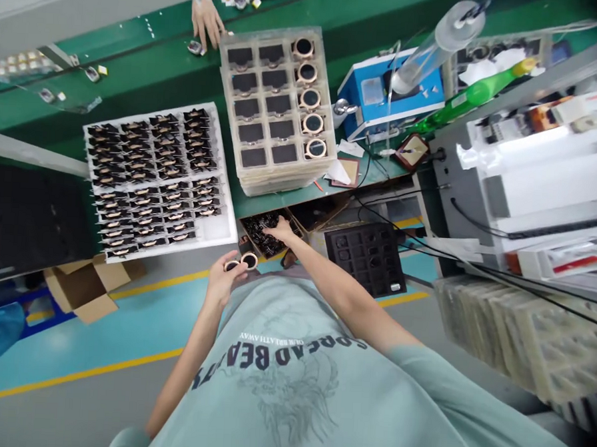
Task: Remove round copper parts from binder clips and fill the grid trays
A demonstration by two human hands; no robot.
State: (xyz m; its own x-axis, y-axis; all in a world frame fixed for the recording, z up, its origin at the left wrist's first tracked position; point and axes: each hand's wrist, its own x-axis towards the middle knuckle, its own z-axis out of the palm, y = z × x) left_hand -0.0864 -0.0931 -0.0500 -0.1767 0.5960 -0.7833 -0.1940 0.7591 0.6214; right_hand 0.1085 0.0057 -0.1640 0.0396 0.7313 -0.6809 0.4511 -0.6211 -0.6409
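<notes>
My left hand (220,281) is closed on two round watch cases with rose-gold rims. One watch case (249,261) sticks out past the fingertips, and the other lies against the fingers. Just below the bench edge, my right hand (281,231) reaches into a cardboard box (300,234). Its thumb and fingers are apart, touching a heap of small, shiny black parts (261,229). What exactly the fingertips touch among those parts is hidden.
A white foam tray (224,209) of black-and-gold parts stands left on the green bench. Stacked clear trays (281,176) carry several round watch cases. A blue machine (392,98), a green bottle (480,93) and cables are at right. Another person's hand (205,22) rests across the bench.
</notes>
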